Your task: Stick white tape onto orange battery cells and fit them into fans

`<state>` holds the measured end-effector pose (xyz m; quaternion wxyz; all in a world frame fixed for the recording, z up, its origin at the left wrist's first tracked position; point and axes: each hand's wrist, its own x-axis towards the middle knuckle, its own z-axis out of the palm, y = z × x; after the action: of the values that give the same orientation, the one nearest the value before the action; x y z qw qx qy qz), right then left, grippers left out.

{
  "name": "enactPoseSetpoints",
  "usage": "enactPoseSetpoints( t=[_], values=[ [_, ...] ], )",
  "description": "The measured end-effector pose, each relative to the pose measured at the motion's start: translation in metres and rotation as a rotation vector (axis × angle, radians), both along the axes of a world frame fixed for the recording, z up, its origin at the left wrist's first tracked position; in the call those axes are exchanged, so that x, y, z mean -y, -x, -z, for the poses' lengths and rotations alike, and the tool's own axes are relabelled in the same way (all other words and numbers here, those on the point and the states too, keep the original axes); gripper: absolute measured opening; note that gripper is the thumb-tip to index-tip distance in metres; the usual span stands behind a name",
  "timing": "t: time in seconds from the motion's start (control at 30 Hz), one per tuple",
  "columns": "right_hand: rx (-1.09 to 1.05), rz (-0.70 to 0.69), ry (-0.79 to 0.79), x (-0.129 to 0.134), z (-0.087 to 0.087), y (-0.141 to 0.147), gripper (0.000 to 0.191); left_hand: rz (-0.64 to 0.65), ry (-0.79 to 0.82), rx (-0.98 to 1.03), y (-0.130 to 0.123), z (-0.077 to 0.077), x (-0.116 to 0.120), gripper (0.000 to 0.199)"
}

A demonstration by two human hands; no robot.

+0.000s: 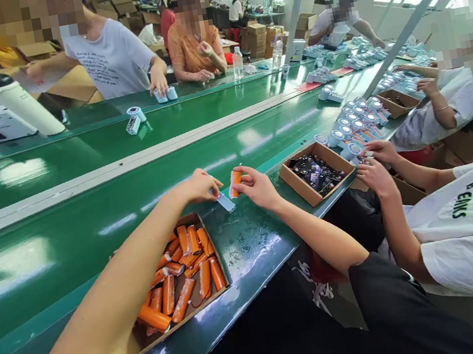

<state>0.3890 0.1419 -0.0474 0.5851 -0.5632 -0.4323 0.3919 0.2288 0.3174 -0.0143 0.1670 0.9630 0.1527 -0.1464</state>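
My right hand point(257, 185) pinches an orange cylinder with a pale wrapped side point(234, 183) between thumb and fingers, above the table edge. Just to its left, my left hand point(204, 186) has its fingers closed at the upper end of a light blue flat piece point(226, 202), which slants down toward the green surface. The two held things are close together but apart. Below my left forearm, an open cardboard box point(221, 265) holds several orange cylinders point(182, 299), partly hidden by that arm.
A cardboard box point(312, 195) of small dark parts stands right of my hands. Beyond it are several light blue round-headed devices point(353, 126). A co-worker's hands point(377, 173) work beside them. Across the green conveyor point(106, 194), a person's hand point(158, 79) touches blue parts.
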Motion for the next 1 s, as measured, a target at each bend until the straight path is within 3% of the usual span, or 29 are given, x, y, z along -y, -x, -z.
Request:
enactPoseSetpoints(
  t=[0.13, 0.23, 0.33, 0.53, 0.63, 0.83, 1.0],
  values=[
    [0.043, 0.050, 0.006, 0.012, 0.012, 0.001, 0.066, -0.160, 0.052, 0.099, -0.002, -0.007, 0.000, 0.025],
    [0.175, 0.079, -0.019, 0.018, 0.014, 0.000, 0.057, -0.280, -0.027, 0.079, -0.006, -0.011, 0.005, 0.034],
    [0.314, 0.092, -0.019, 0.017, 0.010, 0.002, 0.050, -0.319, -0.089, 0.067, -0.011, -0.013, 0.011, 0.032],
    [1.070, -0.037, 0.199, 0.011, -0.018, 0.015, 0.043, -0.355, -0.122, 0.067, -0.028, -0.018, 0.020, 0.036],
    [1.288, -0.121, 0.286, 0.008, -0.034, 0.026, 0.046, -0.356, -0.116, 0.060, -0.039, -0.019, 0.020, 0.036],
    [1.374, -0.055, 0.451, 0.006, -0.044, 0.048, 0.045, -0.335, -0.081, 0.078, -0.050, -0.023, 0.018, 0.032],
    [1.420, -0.038, 0.550, 0.010, -0.037, 0.057, 0.043, -0.334, -0.063, 0.069, -0.047, -0.038, 0.036, 0.023]
  ],
)
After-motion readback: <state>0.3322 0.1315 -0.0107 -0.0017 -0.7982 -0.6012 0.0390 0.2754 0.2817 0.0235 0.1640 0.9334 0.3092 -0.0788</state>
